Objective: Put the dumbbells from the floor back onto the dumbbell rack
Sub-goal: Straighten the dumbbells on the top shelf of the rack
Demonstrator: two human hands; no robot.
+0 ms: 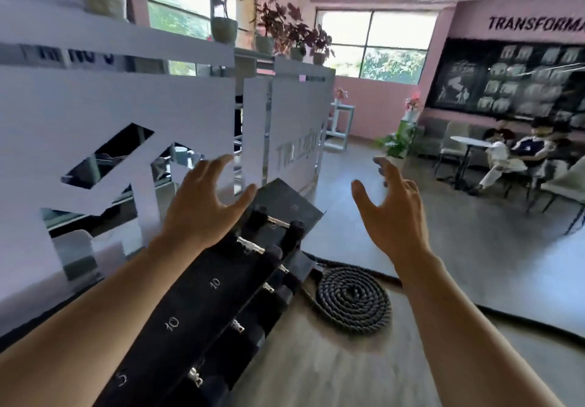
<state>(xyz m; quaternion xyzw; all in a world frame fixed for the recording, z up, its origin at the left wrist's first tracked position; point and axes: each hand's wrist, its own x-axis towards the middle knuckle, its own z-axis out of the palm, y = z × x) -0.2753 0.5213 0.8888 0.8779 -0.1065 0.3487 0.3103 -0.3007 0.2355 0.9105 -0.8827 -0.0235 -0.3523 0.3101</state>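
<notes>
Hands are hovering empty above the dumbbell rack in the head view: the left hand is spreading its fingers over the far end of the rack, and the right hand is floating to the right of it, fingers apart and curled, gripping nothing. Dumbbells are sitting in the rack's cradles, dark heads joined by bright metal handles, with painted weight numbers running along the near shelf face. No dumbbell is showing on the visible floor; a coiled battle rope is lying just to the right of the rack. A cut-out partition is standing on the left, and seated people are occupying the far right, well apart. Judging by the solid build, each dumbbell is likely handling as heavy, rigid and end-loaded; the knurled handle between the heads is offering the secure hold, palm wrapping fully, since the rounded heads are probably offering poor purchase.
</notes>
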